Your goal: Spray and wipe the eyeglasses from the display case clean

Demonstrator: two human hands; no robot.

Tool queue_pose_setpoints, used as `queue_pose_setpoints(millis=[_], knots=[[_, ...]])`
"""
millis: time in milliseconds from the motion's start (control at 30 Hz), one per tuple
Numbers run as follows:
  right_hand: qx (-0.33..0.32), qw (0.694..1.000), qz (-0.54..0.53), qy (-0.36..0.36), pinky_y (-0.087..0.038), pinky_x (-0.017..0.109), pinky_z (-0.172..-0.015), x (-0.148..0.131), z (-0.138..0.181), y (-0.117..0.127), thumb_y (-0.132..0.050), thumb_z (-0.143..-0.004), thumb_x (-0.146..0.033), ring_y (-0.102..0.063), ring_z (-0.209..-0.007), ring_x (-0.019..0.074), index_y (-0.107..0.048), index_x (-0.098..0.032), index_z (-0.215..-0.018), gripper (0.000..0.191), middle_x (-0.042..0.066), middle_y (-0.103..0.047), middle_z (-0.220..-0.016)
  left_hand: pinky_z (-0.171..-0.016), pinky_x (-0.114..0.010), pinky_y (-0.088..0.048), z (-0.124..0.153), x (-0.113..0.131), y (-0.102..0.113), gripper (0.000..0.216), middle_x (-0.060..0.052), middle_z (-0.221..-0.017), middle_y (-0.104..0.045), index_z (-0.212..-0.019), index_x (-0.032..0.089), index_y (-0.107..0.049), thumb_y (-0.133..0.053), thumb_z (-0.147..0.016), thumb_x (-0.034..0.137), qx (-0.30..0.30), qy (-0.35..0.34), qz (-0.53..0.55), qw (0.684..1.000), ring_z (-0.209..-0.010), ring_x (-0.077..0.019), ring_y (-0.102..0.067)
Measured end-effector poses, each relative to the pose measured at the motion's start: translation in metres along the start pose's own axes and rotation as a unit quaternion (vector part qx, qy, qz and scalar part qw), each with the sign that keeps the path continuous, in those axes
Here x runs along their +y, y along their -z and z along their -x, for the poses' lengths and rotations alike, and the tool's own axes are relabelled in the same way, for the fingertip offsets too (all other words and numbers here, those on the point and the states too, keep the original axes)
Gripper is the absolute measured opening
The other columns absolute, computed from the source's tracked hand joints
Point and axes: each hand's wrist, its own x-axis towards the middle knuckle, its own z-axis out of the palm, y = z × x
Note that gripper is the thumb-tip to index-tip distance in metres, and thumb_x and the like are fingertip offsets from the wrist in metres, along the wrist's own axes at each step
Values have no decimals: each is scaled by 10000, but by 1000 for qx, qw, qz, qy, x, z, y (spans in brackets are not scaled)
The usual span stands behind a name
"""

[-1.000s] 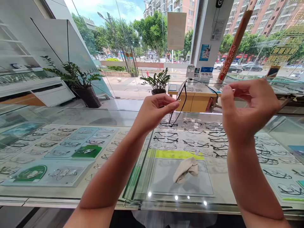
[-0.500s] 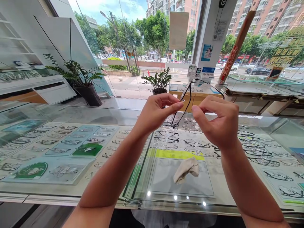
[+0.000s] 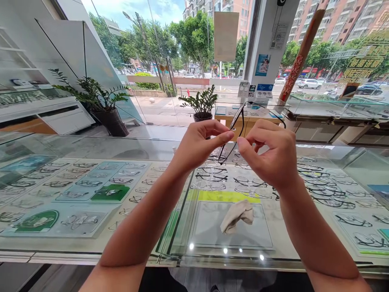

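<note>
I hold a pair of thin black-framed glasses (image 3: 240, 117) up in the air above a glass display counter (image 3: 91, 251). My left hand (image 3: 200, 144) pinches the frame's near corner between thumb and forefinger. My right hand (image 3: 269, 156) is curled close beside it, its thumb and forefinger pinched at the frame by the left fingertips. One temple arm arcs out past the right hand toward the right.
Under the counter glass lie several rows of spectacle frames (image 3: 212, 178) on trays. A crumpled beige cloth (image 3: 238, 215) rests on a clear mat (image 3: 261, 239) on the counter. Potted plants (image 3: 103, 101) stand behind, with more glass cases (image 3: 334, 105) at the right.
My right hand came down and left from the far temple end to the frame, beside my left fingertips. The left hand stayed put with the glasses.
</note>
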Motion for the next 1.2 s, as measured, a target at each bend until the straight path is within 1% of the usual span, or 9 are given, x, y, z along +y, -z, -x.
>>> queue_pose_setpoints(millis=[167, 233, 300, 400, 467, 567, 800, 1033, 1200], knots=[[-17, 1000, -5, -3, -354, 312, -595, -2, 0, -1, -668, -909, -225, -471, -580, 123, -554, -206, -569, 359, -30, -526, -592, -694, -276, -547, 1, 2, -2, 311, -53, -813, -744, -812, 177, -797, -934, -775, 453, 6, 3, 5, 1000, -747, -144, -657], [-32, 999, -12, -9, -357, 313, -597, -3, 1, -1, -662, -910, -222, -481, -583, 124, -589, -203, -584, 335, -27, -539, -600, -690, -276, -544, 1, 3, -2, 316, -49, -809, -740, -809, 177, -795, -939, -768, 455, 8, 3, 9, 1000, -739, -142, -654], [-45, 999, -19, -15, -372, 316, -604, -3, 1, -1, -656, -913, -221, -503, -592, 129, -653, -202, -629, 285, -19, -588, -625, -674, -270, -534, 1, 3, -2, 314, -45, -799, -734, -803, 178, -793, -941, -766, 452, 10, 1, 9, 1000, -727, -136, -644], [-54, 998, -29, -16, -413, 319, -631, -2, 1, -2, -650, -924, -222, -550, -617, 139, -753, -205, -748, 205, -5, -692, -696, -648, -264, -518, 0, 4, 0, 316, -41, -784, -729, -792, 179, -789, -944, -761, 452, 17, -2, 7, 1000, -706, -130, -632], [-53, 998, -32, -16, -437, 321, -652, -2, 2, -2, -652, -927, -223, -569, -626, 140, -795, -209, -827, 175, -5, -732, -737, -647, -267, -521, 0, 5, 0, 325, -44, -784, -733, -787, 178, -787, -945, -757, 461, 21, 0, 6, 1000, -704, -132, -634], [-51, 998, -28, -21, -444, 321, -656, 0, 2, -4, -656, -928, -226, -573, -626, 139, -819, -211, -871, 173, -5, -753, -760, -658, -268, -528, 0, 6, 1, 323, -45, -788, -738, -794, 180, -789, -946, -756, 459, 20, 4, 6, 1000, -714, -133, -640], [-64, 996, -18, -56, -411, 321, -634, 3, 3, -6, -643, -936, -261, -555, -628, 142, -826, -214, -863, 203, -2, -740, -738, -668, -268, -552, -1, 2, 2, 320, -38, -791, -729, -809, 184, -794, -954, -748, 454, 18, 10, 12, 1000, -717, -130, -643], [-52, 995, -26, -78, -407, 319, -632, 6, 2, -5, -652, -925, -281, -560, -613, 138, -832, -210, -855, 206, -1, -759, -742, -719, -276, -606, -3, -4, 2, 336, -28, -808, -740, -816, 193, -797, -976, -719, 460, 67, 10, 18, 998, -733, -125, -666], [-47, 995, -13, -88, -414, 325, -633, 7, 1, -4, -651, -940, -294, -596, -626, 150, -837, -208, -852, 224, 7, -773, -743, -741, -296, -638, -3, -5, 3, 352, -28, -817, -756, -838, 207, -798, -969, -727, 494, 118, -1, 26, 993, -721, -128, -684]])
